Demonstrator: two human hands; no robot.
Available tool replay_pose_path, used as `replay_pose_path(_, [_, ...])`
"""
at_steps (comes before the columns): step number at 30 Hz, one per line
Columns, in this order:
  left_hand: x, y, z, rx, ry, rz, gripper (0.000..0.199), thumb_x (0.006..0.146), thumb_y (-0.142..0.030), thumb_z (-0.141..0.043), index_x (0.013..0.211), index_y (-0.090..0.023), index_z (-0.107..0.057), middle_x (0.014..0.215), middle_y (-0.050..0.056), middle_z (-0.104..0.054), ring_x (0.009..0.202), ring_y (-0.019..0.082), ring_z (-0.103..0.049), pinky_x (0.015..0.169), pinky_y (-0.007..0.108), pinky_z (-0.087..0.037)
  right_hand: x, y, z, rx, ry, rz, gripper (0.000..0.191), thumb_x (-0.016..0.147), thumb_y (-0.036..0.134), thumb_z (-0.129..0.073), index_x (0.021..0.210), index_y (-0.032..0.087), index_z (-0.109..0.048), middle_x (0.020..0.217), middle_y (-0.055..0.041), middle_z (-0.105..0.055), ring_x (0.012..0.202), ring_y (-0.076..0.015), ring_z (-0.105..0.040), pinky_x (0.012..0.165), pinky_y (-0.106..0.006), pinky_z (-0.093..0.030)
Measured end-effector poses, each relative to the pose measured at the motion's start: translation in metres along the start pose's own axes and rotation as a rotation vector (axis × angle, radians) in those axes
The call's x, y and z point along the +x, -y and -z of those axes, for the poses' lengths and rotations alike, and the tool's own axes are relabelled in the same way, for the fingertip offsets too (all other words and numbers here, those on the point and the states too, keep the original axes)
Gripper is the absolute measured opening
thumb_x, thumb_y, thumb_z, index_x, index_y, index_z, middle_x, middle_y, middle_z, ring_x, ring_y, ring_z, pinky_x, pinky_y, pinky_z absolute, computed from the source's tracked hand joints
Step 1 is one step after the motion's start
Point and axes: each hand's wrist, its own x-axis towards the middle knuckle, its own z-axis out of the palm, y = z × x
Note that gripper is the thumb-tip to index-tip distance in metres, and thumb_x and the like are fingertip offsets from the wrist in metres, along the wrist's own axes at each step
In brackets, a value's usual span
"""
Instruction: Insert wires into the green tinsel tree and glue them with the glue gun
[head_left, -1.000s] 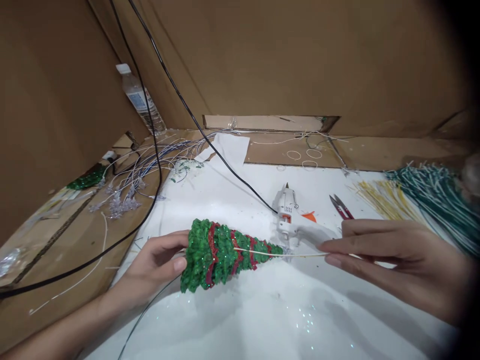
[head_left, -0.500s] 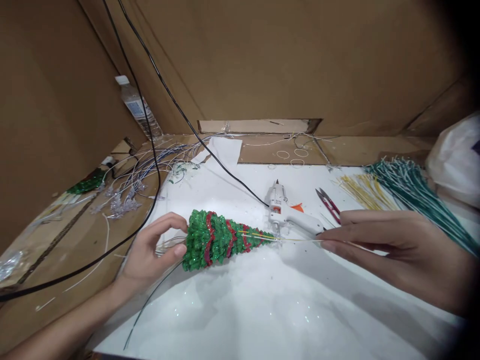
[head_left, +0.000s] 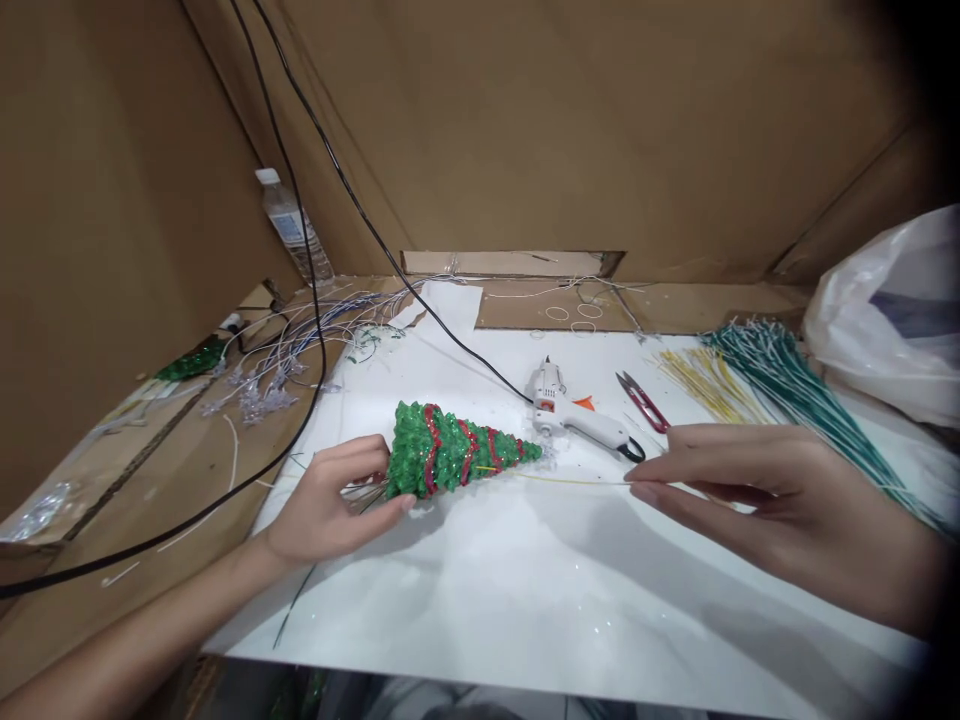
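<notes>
A green glittery cone-shaped tree ornament [head_left: 448, 452] with red bands lies on its side over the white board [head_left: 525, 610]. My left hand [head_left: 335, 495] grips its wide base, where thin wires stick out. Between the thumb and fingers of my right hand [head_left: 757, 490] is a thin yellow wire [head_left: 570, 479], which runs left towards the tree's narrow tip. Just beyond that hand lie a white hot glue gun [head_left: 566, 412] and red-handled thread snips [head_left: 643, 402].
Bundles of yellow wires [head_left: 709, 385] and green wires [head_left: 780, 370] lie at the right, beside a white plastic bag [head_left: 885, 320]. A black cable [head_left: 420, 310] crosses the board's far side. Silvery wires [head_left: 315, 335] lie on cardboard at the left, below a plastic bottle [head_left: 289, 222].
The tree looks smaller and sits lower against the board, with the view tipped farther up. The yellow wire no longer lies along its side. Both hands stay on the same things.
</notes>
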Motion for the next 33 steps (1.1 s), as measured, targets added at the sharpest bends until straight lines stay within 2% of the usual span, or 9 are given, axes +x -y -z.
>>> replay_pose_path(6, [0.005,0.002,0.001,-0.115,-0.033,0.089,0.025,0.084,-0.025,-0.06,0.063,-0.017,-0.048,0.063,-0.003,-0.039,0.06,0.011,-0.039,0.057,0.024,-0.03,-0.003,0.012,-0.008,-0.026,-0.051,0.048,0.015,0.086,0.031,-0.058,0.082,0.027,-0.072,0.057,0.0009,-0.055,0.051,-0.009,-0.047,0.042,-0.022,-0.031])
replay_pose_path(11, [0.008,0.009,0.002,-0.204,-0.014,0.202,0.025,0.086,-0.031,-0.055,0.066,-0.016,-0.053,0.067,-0.002,-0.045,0.064,0.012,-0.044,0.059,0.024,-0.032,0.004,0.023,-0.016,-0.061,-0.185,0.149,0.014,0.086,0.025,-0.059,0.082,0.025,-0.072,0.056,0.0014,-0.053,0.05,-0.0079,-0.045,0.043,-0.021,-0.031])
replay_pose_path(14, [0.008,0.01,0.003,-0.256,0.009,0.215,0.023,0.086,-0.031,-0.054,0.07,-0.016,-0.056,0.07,-0.001,-0.047,0.066,0.012,-0.045,0.061,0.025,-0.035,0.009,0.029,-0.02,-0.069,-0.212,0.201,0.014,0.086,0.021,-0.059,0.082,0.022,-0.072,0.056,0.001,-0.052,0.05,-0.0074,-0.045,0.043,-0.02,-0.032])
replay_pose_path(21, [0.004,0.009,0.003,-0.373,0.043,0.216,0.013,0.079,-0.026,-0.064,0.079,-0.015,-0.058,0.077,0.0,-0.05,0.068,0.011,-0.045,0.061,0.023,-0.037,0.019,0.029,-0.027,-0.094,-0.224,0.329,0.013,0.085,0.015,-0.058,0.087,0.017,-0.071,0.057,0.0012,-0.05,0.05,-0.0065,-0.042,0.046,-0.021,-0.032])
replay_pose_path(28, [0.001,0.014,0.002,-0.358,-0.009,0.345,0.02,0.077,-0.032,-0.066,0.083,-0.014,-0.06,0.077,0.001,-0.056,0.065,0.011,-0.047,0.062,0.024,-0.041,0.012,0.015,-0.029,-0.122,-0.193,0.281,0.012,0.085,0.015,-0.059,0.085,0.018,-0.07,0.059,0.0008,-0.053,0.05,-0.0066,-0.045,0.047,-0.021,-0.034])
replay_pose_path(33, [0.002,0.011,0.008,-0.243,0.061,0.264,0.018,0.077,-0.031,-0.066,0.076,-0.013,-0.062,0.069,0.0,-0.055,0.064,0.011,-0.046,0.061,0.023,-0.04,0.011,0.006,-0.032,-0.125,-0.159,0.24,0.013,0.086,0.016,-0.057,0.082,0.019,-0.07,0.059,0.001,-0.053,0.05,-0.0068,-0.046,0.046,-0.021,-0.034])
